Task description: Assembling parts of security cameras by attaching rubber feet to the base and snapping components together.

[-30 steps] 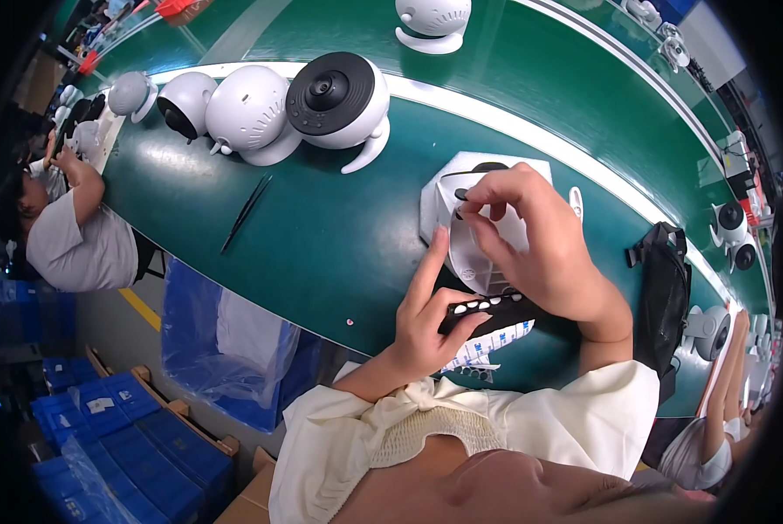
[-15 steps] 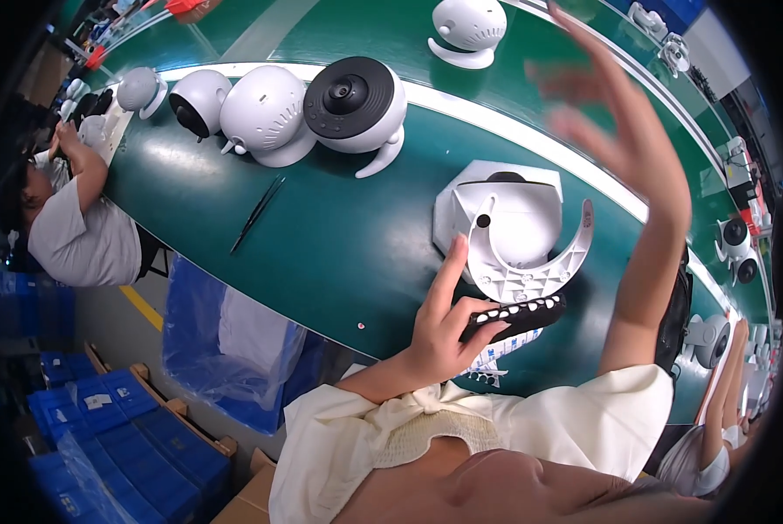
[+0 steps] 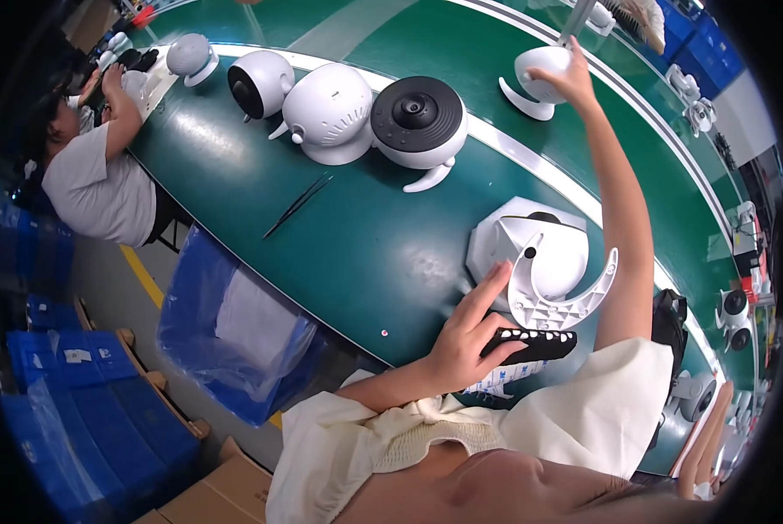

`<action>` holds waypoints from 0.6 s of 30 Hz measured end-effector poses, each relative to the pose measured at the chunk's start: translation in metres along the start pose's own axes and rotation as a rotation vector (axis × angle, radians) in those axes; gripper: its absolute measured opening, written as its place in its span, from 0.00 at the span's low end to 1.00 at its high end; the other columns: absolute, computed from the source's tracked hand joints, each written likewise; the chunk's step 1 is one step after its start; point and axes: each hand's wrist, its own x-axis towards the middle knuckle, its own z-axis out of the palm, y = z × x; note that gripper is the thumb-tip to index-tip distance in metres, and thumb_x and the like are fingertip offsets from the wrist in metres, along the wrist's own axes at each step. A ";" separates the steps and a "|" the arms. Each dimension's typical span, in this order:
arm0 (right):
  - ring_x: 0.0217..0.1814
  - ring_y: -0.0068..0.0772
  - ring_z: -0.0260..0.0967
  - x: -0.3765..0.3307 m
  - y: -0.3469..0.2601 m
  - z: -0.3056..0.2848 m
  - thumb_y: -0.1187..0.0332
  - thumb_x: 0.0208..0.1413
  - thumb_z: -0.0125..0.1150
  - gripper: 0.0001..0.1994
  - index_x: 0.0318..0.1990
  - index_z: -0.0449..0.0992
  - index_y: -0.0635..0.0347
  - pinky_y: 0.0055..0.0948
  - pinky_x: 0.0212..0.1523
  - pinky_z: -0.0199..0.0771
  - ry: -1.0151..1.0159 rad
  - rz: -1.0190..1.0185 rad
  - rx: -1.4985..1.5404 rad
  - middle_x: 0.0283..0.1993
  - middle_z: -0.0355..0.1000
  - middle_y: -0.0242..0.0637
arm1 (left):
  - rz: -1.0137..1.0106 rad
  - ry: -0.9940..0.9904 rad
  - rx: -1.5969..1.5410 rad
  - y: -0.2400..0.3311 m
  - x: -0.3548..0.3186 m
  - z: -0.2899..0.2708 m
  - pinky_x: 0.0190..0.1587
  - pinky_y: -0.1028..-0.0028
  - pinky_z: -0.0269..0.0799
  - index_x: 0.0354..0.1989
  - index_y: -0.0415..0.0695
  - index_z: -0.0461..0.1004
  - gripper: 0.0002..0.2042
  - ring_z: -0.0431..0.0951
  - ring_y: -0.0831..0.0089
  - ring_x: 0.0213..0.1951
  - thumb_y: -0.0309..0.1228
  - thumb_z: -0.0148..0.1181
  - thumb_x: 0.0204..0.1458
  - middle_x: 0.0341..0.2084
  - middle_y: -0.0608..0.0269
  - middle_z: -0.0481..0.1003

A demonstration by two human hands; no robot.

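Pinching a black strip with white dots (image 3: pixel 544 348) between thumb and fingers, the left hand (image 3: pixel 461 348) sits right of centre in the lower half, index fingertip beside a white crescent-shaped stand (image 3: pixel 568 313); at upper right, the right hand (image 3: pixel 575 81) spreads around a white round-bodied device (image 3: pixel 540 63); whether it grips, I cannot tell; black tweezers (image 3: pixel 297 207) lie left of centre.

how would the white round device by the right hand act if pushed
The white round device might rock or tip, as its ball-like body sits above a curved foot. Its smooth-looking shell may be slippery and is probably stiff, showing no folds.
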 end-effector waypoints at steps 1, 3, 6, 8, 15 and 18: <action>0.54 0.48 0.59 -0.003 -0.019 -0.005 0.48 0.24 0.70 0.54 0.61 0.46 0.58 0.45 0.49 0.65 -0.115 0.258 0.319 0.55 0.53 0.54 | -0.011 0.022 0.019 -0.001 -0.002 -0.002 0.55 0.65 0.53 0.25 0.36 0.69 0.09 0.53 0.46 0.58 0.26 0.63 0.38 0.57 0.35 0.48; 0.53 0.45 0.61 -0.015 -0.036 -0.035 0.48 0.39 0.61 0.41 0.58 0.52 0.56 0.53 0.47 0.65 -0.339 0.625 0.910 0.54 0.58 0.47 | -0.013 0.029 0.029 -0.002 -0.003 -0.004 0.55 0.65 0.53 0.25 0.36 0.69 0.09 0.52 0.47 0.58 0.26 0.63 0.39 0.57 0.36 0.48; 0.52 0.44 0.62 -0.033 -0.053 -0.069 0.45 0.48 0.49 0.31 0.57 0.55 0.51 0.54 0.47 0.65 -0.332 0.739 1.269 0.53 0.60 0.41 | -0.011 0.022 0.010 -0.001 -0.002 -0.002 0.55 0.65 0.53 0.25 0.36 0.69 0.09 0.52 0.47 0.59 0.27 0.62 0.39 0.57 0.36 0.48; 0.52 0.43 0.62 -0.026 -0.053 -0.077 0.45 0.48 0.48 0.31 0.57 0.55 0.50 0.53 0.47 0.65 -0.399 0.710 1.358 0.53 0.60 0.39 | -0.005 0.035 -0.001 -0.001 -0.001 0.001 0.55 0.63 0.53 0.25 0.36 0.67 0.10 0.51 0.48 0.59 0.27 0.61 0.40 0.57 0.39 0.48; 0.52 0.31 0.62 -0.003 -0.147 -0.098 0.51 0.53 0.45 0.27 0.54 0.56 0.61 0.35 0.52 0.63 -0.724 0.183 1.262 0.51 0.61 0.38 | -0.007 0.025 -0.014 0.001 -0.004 -0.003 0.56 0.63 0.52 0.23 0.36 0.64 0.11 0.48 0.52 0.60 0.29 0.59 0.42 0.59 0.45 0.47; 0.51 0.30 0.62 -0.016 -0.230 -0.095 0.53 0.51 0.50 0.26 0.52 0.60 0.61 0.31 0.50 0.64 -0.703 0.122 1.159 0.49 0.63 0.38 | 0.003 0.025 -0.047 0.002 -0.005 -0.003 0.55 0.64 0.53 0.25 0.37 0.65 0.09 0.48 0.52 0.61 0.26 0.60 0.41 0.59 0.43 0.46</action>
